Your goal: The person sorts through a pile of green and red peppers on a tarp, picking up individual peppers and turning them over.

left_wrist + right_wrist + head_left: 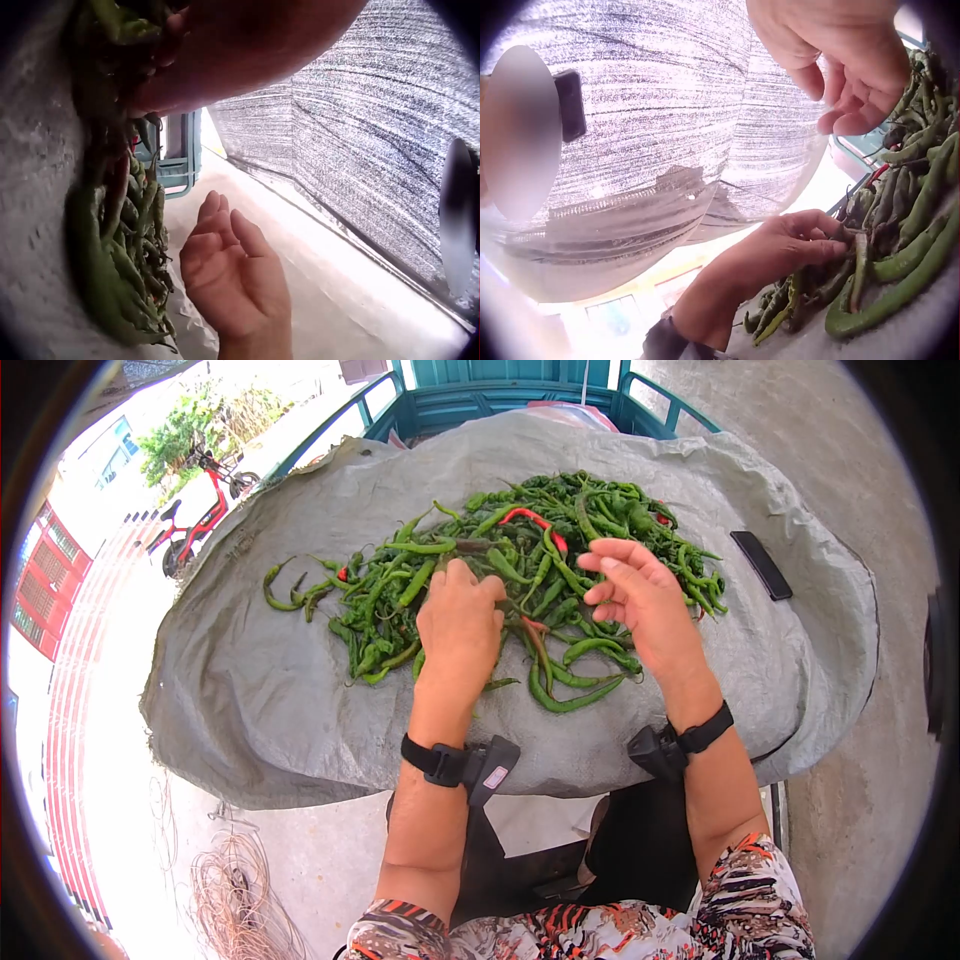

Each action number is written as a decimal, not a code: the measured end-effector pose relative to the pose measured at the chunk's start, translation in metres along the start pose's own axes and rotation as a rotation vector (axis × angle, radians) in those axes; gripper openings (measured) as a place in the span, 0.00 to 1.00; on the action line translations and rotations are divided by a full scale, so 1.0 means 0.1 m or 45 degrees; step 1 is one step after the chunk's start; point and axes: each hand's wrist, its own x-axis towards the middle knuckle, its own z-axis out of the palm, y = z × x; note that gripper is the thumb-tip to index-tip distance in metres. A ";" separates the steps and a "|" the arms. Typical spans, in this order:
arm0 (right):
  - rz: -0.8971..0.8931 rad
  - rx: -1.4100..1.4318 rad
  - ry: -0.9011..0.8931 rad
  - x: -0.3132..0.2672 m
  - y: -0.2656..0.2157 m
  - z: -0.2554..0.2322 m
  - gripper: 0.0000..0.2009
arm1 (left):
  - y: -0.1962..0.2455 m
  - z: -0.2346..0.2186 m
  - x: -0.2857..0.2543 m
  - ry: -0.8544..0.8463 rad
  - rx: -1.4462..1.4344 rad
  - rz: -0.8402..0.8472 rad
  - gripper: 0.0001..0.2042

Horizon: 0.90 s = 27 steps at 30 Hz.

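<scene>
A heap of green chili peppers (560, 595), with a few red ones among them, lies on a grey woven sheet (290, 710). My left hand (460, 620) reaches down into the near left of the heap, its fingers bent. In the right wrist view the left thumb and forefinger (787, 244) close together on a dark chili pepper, mostly hidden by the fingertips. My right hand (645, 605) hovers over the right side of the heap, fingers loosely bent and palm turned inward, with nothing in it. Several long green peppers (570, 700) lie at the heap's near edge.
A black phone (761, 565) lies on the sheet at the right. Behind the sheet stands a blue metal cart frame (510, 400). A few peppers (285, 590) lie apart at the left. Tangled cord (240, 895) sits on the floor, and a red bike (205, 510) stands far left.
</scene>
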 end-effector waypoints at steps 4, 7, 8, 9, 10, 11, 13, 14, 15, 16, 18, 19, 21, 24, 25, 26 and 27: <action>-0.019 -0.188 -0.188 -0.06 -0.02 0.08 0.11 | -0.01 -0.11 0.07 0.267 -0.222 -0.055 0.09; -0.030 -0.301 -0.246 -0.09 -0.03 0.14 0.10 | 0.03 -0.29 0.12 0.351 -0.773 -0.199 0.06; -0.022 -0.332 -0.255 -0.09 -0.02 0.15 0.11 | 0.05 -0.35 0.12 0.360 -0.979 -0.283 0.06; -0.014 -0.364 -0.265 -0.09 -0.01 0.16 0.11 | 0.06 -0.38 0.12 0.391 -1.108 -0.276 0.07; -0.020 -0.370 -0.268 -0.10 0.00 0.18 0.12 | 0.07 -0.40 0.12 0.370 -1.227 -0.279 0.07; -0.026 -0.377 -0.271 -0.11 0.00 0.20 0.12 | 0.09 -0.42 0.12 0.349 -1.347 -0.282 0.07; -0.022 -0.391 -0.308 -0.13 0.01 0.25 0.13 | 0.09 -0.40 0.12 0.329 -1.532 -0.294 0.08; -0.012 -0.398 -0.339 -0.15 0.01 0.28 0.14 | 0.08 -0.36 0.13 0.327 -1.597 -0.303 0.08; -0.003 -0.404 -0.370 -0.16 0.02 0.29 0.15 | 0.08 -0.34 0.14 0.325 -1.662 -0.311 0.08; 0.033 -0.433 -0.421 -0.16 0.02 0.29 0.15 | 0.09 -0.34 0.14 0.325 -1.685 -0.328 0.08; 0.109 -0.490 -0.525 -0.17 0.02 0.28 0.15 | 0.10 -0.35 0.14 0.322 -1.730 -0.367 0.08; 0.110 -0.497 -0.526 -0.18 0.00 0.31 0.14 | 0.09 -0.35 0.14 0.326 -1.724 -0.393 0.08; 0.113 -0.529 -0.537 -0.18 -0.01 0.32 0.12 | 0.07 -0.35 0.13 0.338 -1.715 -0.447 0.08; 0.043 -0.517 -0.498 -0.17 0.04 0.32 0.11 | 0.01 -0.31 0.14 0.282 -1.701 -0.492 0.10; 0.009 -0.502 -0.475 -0.17 0.06 0.31 0.11 | 0.00 -0.32 0.14 0.268 -1.669 -0.519 0.11; 0.035 -0.435 -0.464 -0.16 0.06 0.29 0.11 | 0.00 -0.33 0.14 0.254 -1.637 -0.547 0.11; 0.061 -0.367 -0.454 -0.13 0.04 0.25 0.12 | -0.01 -0.34 0.14 0.242 -1.603 -0.575 0.12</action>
